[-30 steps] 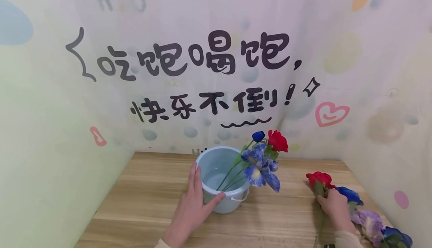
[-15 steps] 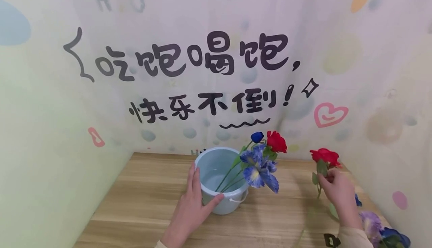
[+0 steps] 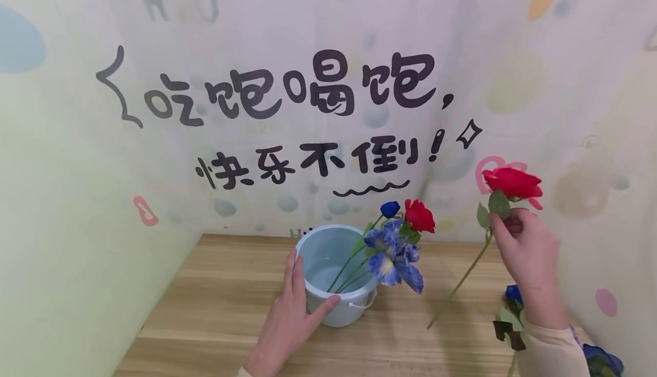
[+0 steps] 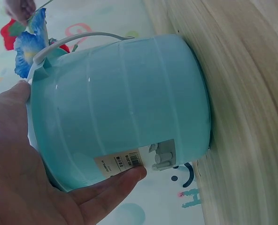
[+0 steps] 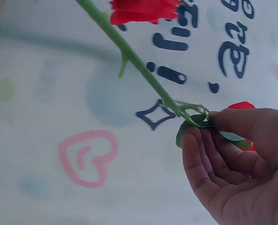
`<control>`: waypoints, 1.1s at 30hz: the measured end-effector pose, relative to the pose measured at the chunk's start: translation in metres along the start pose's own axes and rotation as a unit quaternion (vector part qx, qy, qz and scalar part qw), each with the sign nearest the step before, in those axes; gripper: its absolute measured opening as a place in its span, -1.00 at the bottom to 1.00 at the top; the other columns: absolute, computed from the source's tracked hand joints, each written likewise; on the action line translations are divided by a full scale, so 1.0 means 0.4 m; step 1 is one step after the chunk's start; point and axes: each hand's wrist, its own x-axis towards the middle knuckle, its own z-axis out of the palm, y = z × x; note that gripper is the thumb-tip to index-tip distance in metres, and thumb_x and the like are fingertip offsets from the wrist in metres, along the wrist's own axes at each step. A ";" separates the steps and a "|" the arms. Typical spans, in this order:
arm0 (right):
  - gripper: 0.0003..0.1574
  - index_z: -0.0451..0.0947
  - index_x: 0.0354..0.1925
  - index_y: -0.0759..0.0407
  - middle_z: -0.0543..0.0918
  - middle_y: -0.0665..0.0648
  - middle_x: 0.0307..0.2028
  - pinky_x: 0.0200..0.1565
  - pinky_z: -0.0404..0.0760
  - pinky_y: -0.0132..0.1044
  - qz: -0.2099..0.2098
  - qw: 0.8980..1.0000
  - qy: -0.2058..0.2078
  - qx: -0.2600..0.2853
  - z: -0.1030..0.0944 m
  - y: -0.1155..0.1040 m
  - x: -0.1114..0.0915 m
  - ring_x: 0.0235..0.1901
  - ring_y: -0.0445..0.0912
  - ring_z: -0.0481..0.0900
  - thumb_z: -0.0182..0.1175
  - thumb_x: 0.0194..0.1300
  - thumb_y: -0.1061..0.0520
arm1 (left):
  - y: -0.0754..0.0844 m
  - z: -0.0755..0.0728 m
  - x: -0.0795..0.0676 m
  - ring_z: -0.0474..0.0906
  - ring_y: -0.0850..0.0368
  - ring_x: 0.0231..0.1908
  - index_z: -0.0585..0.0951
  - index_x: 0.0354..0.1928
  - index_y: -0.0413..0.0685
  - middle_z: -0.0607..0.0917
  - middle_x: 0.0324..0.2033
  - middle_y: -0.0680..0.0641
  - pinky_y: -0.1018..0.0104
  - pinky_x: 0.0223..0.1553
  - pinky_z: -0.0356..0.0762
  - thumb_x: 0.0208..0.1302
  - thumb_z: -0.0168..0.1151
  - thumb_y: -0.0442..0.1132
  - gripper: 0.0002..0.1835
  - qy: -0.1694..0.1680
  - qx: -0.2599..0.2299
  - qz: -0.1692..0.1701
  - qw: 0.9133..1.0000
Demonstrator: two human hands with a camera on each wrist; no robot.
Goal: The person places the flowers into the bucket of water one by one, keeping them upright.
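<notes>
Head view: the left hand [image 3: 287, 320] rests against the near side of the bucket [image 3: 336, 286], fingers straight along the wall and thumb spread across the front below the rim. The bucket stands upright on the counter [image 3: 215, 303], near the back wall. Three flowers stand in it, leaning to the right over the rim: a blue iris [image 3: 392, 257], a small blue bud [image 3: 390, 209] and a red rose [image 3: 419, 215].

The right hand [image 3: 528, 257] is raised above the right end of the counter, well apart from the bucket. It pinches a second rose [image 3: 512, 183] just under the bloom, at the leaves. The bloom sits above the fingers; the green stem [image 3: 459, 286] slants down and to the left, its tip clear of the counter.

Left wrist view: the palm and fingers [image 4: 111, 187] lie flat on the bucket wall [image 4: 125, 103], one fingertip touching the white label [image 4: 120, 161]. The white handle [image 4: 82, 37] lies along the rim.

Right wrist view: thumb and fingers [image 5: 200, 154] close on the stem [image 5: 129, 56] at the leaf joint; the other fingers are loosely curled.

More flowers lie at the right edge of the counter, below the right forearm: a blue bloom [image 3: 513, 294] and another at the corner [image 3: 600, 360], both partly hidden by the sleeve [image 3: 549, 348].
</notes>
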 end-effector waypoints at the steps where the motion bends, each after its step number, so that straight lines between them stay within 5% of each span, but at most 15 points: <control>1: -0.61 0.65 -0.10 0.47 0.74 0.45 -0.23 -0.36 0.33 -0.71 -0.003 1.000 0.016 0.003 -0.007 -0.012 0.001 -0.35 -0.18 0.66 0.32 0.46 0.08 | 0.000 -0.001 0.001 0.64 -0.26 0.16 -0.13 0.72 -0.03 -0.19 0.70 -0.05 -0.13 0.00 0.72 0.31 0.16 0.55 0.25 -0.001 -0.001 -0.001 1.000; 5: -0.62 0.68 -0.08 0.45 0.77 0.34 -0.24 -0.22 0.30 -0.79 -0.013 0.996 0.081 0.027 -0.037 -0.060 0.002 -0.40 -0.71 0.34 0.38 0.42 0.09 | 0.001 -0.001 -0.001 0.61 -0.26 0.20 -0.13 0.72 -0.04 -0.18 0.70 -0.06 -0.13 0.05 0.71 0.32 0.17 0.54 0.24 -0.005 -0.003 -0.004 1.000; 12: -0.58 0.72 -0.02 0.39 0.50 -0.57 -0.33 -0.14 0.42 -0.73 -0.023 0.985 0.147 0.082 -0.088 -0.141 0.003 -0.37 -0.66 0.47 0.42 0.40 0.04 | 0.000 -0.002 -0.005 0.66 -0.28 0.10 -0.14 0.72 -0.04 -0.19 0.70 -0.07 -0.11 -0.04 0.73 0.31 0.18 0.54 0.25 0.006 0.002 0.003 1.000; 24: -0.66 0.76 0.07 0.26 0.77 -0.13 -0.24 -0.10 0.62 -0.59 -0.005 0.960 0.159 0.232 -0.132 -0.255 -0.001 -0.35 -0.28 0.72 0.45 0.34 0.22 | -0.001 0.001 0.000 0.69 -0.26 0.04 -0.14 0.72 -0.03 -0.15 0.70 -0.07 -0.09 -0.08 0.73 0.32 0.22 0.51 0.25 0.012 -0.003 0.009 1.000; 28: -0.65 0.73 0.05 0.39 0.80 0.10 -0.21 -0.09 0.66 -0.52 -0.007 0.928 0.153 0.339 -0.133 -0.273 0.002 -0.35 -0.13 0.73 0.44 0.31 0.32 | 0.000 0.000 -0.002 0.68 -0.30 0.05 -0.13 0.72 -0.04 -0.17 0.70 -0.06 -0.11 -0.08 0.73 0.31 0.18 0.54 0.25 0.012 -0.003 0.008 1.000; 33: -0.63 0.67 0.00 0.60 0.77 0.26 -0.26 -0.10 0.71 -0.44 -0.053 0.863 0.164 0.475 -0.114 -0.292 0.002 -0.39 -0.04 0.71 0.45 0.24 0.41 | 0.001 -0.001 -0.002 0.69 -0.29 0.04 -0.14 0.72 -0.03 -0.16 0.70 -0.06 -0.12 -0.07 0.73 0.31 0.20 0.53 0.25 0.009 -0.004 0.004 1.000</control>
